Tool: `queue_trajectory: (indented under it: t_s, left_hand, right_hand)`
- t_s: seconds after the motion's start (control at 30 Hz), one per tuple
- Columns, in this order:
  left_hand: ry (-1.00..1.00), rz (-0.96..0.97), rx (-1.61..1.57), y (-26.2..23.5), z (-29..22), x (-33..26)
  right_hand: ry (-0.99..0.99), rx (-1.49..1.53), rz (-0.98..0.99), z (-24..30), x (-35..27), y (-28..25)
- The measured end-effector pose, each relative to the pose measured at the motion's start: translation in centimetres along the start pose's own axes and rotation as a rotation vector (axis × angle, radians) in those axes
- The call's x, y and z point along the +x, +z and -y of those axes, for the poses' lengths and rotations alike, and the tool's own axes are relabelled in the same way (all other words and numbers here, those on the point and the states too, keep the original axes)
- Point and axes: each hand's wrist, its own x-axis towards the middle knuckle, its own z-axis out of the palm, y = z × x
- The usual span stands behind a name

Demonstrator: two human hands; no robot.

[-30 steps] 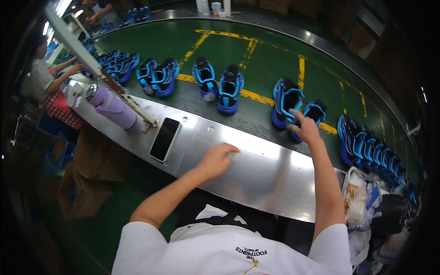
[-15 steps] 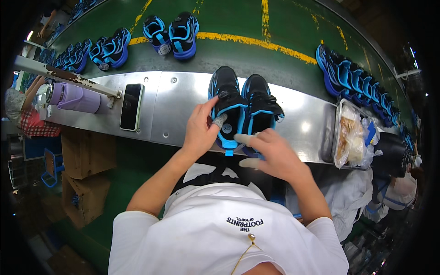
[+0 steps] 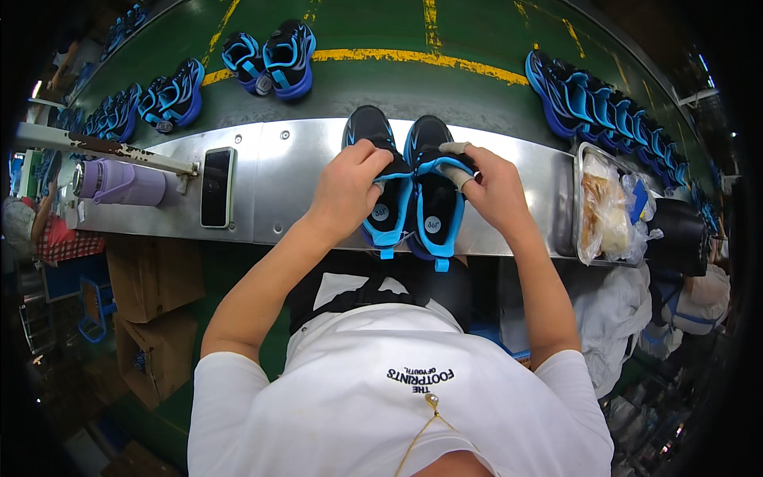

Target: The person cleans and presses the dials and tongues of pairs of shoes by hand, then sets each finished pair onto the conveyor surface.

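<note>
Two black sneakers with light-blue lining stand side by side on a metal ledge, toes pointing away from me. Closed fingers of my left hand [image 3: 347, 189] pinch the tongue area of the left sneaker [image 3: 367, 126]. On the right sneaker [image 3: 436, 226], my right hand [image 3: 494, 191] grips the tongue and upper opening between thumb and fingers. Pale covers sit on my right thumb and a finger, and a grey one shows on my left thumb. Round labels are visible on both insoles, and blue heel loops face me. My fingers partly hide the tongues.
A phone [image 3: 215, 188] and a purple bottle [image 3: 131, 182] rest on the ledge [image 3: 294, 171] at left. A metal tray [image 3: 578, 226] holds bagged items at right. Beyond, a green conveyor [image 3: 373, 75] carries more sneakers [image 3: 290, 60]. Cardboard boxes [image 3: 155, 278] and another person [image 3: 67, 230] are at left.
My right hand has moved from the right sneaker's heel up to its tongue and now grips there. My left hand stays on the left sneaker. The whole view has shifted slightly.
</note>
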Motion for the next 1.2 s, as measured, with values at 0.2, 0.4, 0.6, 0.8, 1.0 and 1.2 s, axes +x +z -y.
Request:
queue_trajectory:
  t_s: [0.2,0.4,0.6,0.8,1.0,1.2]
  left_hand:
    - [-0.094,-0.048,-0.122,0.8,0.6,-1.1]
    - [0.076,-0.092,0.153,2.5,-0.2,-1.5]
    - [0.124,0.005,0.361,3.2,-1.6,-1.2]
    - [0.029,0.094,0.272,2.7,-2.7,-1.3]
    - [-0.052,0.210,0.285,2.2,-4.2,-1.8]
    - [-0.063,0.226,0.320,3.3,-4.7,-2.4]
  right_hand:
    - [-0.100,-0.109,-0.020,2.4,-1.8,1.2]
    - [-0.382,-0.403,-0.097,0.5,-3.8,1.3]
    - [-0.399,-0.681,-0.134,1.3,-4.4,3.4]
    - [-0.192,-0.491,0.012,2.1,-2.8,1.7]
    - [-0.290,-0.440,-0.071,-0.5,-5.9,1.8]
    - [-0.224,-0.440,-0.121,-0.2,-5.3,2.5]
